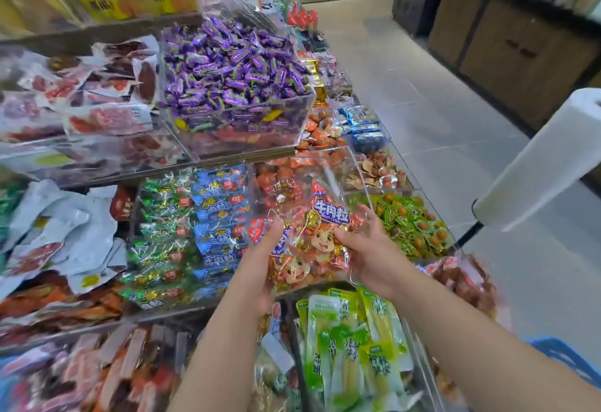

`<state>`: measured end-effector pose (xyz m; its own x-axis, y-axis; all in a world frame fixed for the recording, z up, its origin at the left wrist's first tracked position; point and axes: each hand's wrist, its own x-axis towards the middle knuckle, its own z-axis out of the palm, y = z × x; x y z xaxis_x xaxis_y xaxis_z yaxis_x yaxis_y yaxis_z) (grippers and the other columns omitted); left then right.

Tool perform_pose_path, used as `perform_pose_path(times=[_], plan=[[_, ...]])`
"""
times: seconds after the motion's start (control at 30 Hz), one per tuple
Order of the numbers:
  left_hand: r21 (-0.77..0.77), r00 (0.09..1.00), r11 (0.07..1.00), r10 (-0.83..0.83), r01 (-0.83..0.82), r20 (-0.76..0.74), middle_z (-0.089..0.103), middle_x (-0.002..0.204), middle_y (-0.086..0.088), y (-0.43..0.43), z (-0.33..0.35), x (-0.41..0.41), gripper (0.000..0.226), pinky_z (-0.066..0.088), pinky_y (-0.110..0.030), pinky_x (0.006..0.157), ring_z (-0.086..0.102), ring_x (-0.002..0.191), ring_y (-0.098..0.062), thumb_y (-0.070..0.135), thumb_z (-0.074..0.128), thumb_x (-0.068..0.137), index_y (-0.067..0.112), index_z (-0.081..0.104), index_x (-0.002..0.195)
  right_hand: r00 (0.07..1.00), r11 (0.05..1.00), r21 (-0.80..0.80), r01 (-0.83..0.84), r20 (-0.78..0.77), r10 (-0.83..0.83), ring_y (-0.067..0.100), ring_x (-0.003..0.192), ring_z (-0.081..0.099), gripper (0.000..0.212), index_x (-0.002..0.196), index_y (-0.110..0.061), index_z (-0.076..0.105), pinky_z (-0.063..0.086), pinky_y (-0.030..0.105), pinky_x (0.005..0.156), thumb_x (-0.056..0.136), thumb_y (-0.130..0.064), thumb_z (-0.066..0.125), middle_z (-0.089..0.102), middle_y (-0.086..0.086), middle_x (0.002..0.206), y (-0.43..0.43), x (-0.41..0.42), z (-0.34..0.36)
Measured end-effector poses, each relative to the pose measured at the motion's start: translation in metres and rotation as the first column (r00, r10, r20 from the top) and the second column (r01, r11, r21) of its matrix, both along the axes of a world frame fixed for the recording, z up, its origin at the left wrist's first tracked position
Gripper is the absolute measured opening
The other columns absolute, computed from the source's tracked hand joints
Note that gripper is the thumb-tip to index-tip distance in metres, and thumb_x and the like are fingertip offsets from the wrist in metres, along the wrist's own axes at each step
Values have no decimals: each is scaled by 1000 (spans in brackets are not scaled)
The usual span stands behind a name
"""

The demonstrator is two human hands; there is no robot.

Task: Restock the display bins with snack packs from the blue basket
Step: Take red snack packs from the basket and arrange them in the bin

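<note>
Both hands are holding a bunch of snack packs (312,249) with cartoon faces on them, low in the middle of the picture. The left hand (263,249) is curling its fingers round the left side of the bunch. The right hand (367,249) is gripping the right side. The two arms are hiding part of the shelf at the bottom. The blue basket (567,354) is peeking in at the lower right, behind the right arm.

Just above the hands, a clear bin (356,171) is holding orange packs. To its left, green and blue packs (192,226) are lying in rows. Purple sweets (227,66) are piling high in the upper middle. Long green packs (351,340) are lying at the bottom.

A white roll (546,158) is standing at the right, over a grey floor (422,102).
</note>
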<state>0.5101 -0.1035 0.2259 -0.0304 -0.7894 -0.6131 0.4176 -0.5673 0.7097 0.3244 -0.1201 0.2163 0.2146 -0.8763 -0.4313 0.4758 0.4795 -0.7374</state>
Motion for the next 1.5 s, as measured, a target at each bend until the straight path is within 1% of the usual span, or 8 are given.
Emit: perform_pose_path(times=[0.23, 0.47, 0.63, 1.0, 1.13, 1.23, 1.33, 1.5], plan=[[-42, 951, 963, 268, -264, 155, 65, 124, -16, -30, -2, 39, 92, 56, -52, 81, 66, 104, -37, 32, 83, 58, 11, 45, 140, 998, 995, -84, 60, -13, -62, 29, 98, 67, 64, 127, -21, 42, 57, 47, 76, 74, 4, 68, 65, 13, 115, -90, -2, 0], [-113, 920, 960, 278, -257, 276, 74, 103, -10, -55, -2, 69, 92, 58, -49, 67, 73, 86, -33, 36, 91, 44, 18, 57, 126, 758, 914, -335, -229, -651, -49, 16, 102, 59, 56, 126, -23, 48, 47, 15, 86, 79, -5, 72, 59, -14, 103, -184, 43, -52], [-54, 925, 970, 242, -237, 293, 67, 120, -11, -65, -8, 72, 128, 55, -57, 84, 70, 97, -34, 48, 96, 27, 24, 42, 140, 804, 947, -268, -176, -595, -18, 10, 100, 61, 46, 124, -17, 52, 49, 26, 88, 82, -10, 70, 63, -4, 111, -216, 80, -88], [-108, 939, 971, 234, -213, 253, 76, 98, -4, -75, -16, 75, 69, 57, -53, 77, 74, 87, -28, 40, 86, 43, 29, 60, 107, 637, 977, -181, -112, -768, -69, 21, 116, 49, 77, 126, -12, 43, 46, 38, 95, 68, -46, 80, 50, 5, 125, -211, 86, -95], [-139, 945, 976, 199, -168, 258, 76, 94, -2, -78, -11, 69, 68, 59, -44, 64, 74, 83, -27, 38, 85, 46, 27, 60, 109, 691, 960, -281, 9, -692, -209, 11, 99, 54, 39, 108, -24, 54, 48, 25, 87, 80, -47, 67, 56, -5, 108, -179, 74, -61], [-125, 934, 981, 183, -151, 306, 75, 100, -1, -82, -8, 60, 84, 59, -49, 72, 73, 88, -28, 43, 93, 38, 28, 59, 113, 888, 963, -216, -159, -458, 43, 1, 83, 64, 40, 96, -33, 58, 51, 23, 76, 71, -63, 64, 67, -16, 89, -140, 68, -34], [-137, 914, 977, 203, -164, 350, 72, 109, -4, -84, -8, 49, 103, 55, -56, 85, 70, 98, -31, 53, 93, 27, 24, 58, 119, 796, 898, -112, -426, -518, 313, 9, 97, 62, 82, 110, -35, 55, 52, 31, 85, 42, -78, 71, 62, -11, 111, -114, 69, -24], [-173, 904, 965, 247, -197, 349, 72, 111, -3, -84, -7, 45, 103, 53, -55, 90, 68, 103, -28, 73, 84, 27, 26, 62, 116, 772, 857, -108, -504, -502, 391, 15, 92, 68, 59, 113, -26, 54, 56, 30, 75, 62, -34, 83, 71, -5, 101, -109, 58, -27]])
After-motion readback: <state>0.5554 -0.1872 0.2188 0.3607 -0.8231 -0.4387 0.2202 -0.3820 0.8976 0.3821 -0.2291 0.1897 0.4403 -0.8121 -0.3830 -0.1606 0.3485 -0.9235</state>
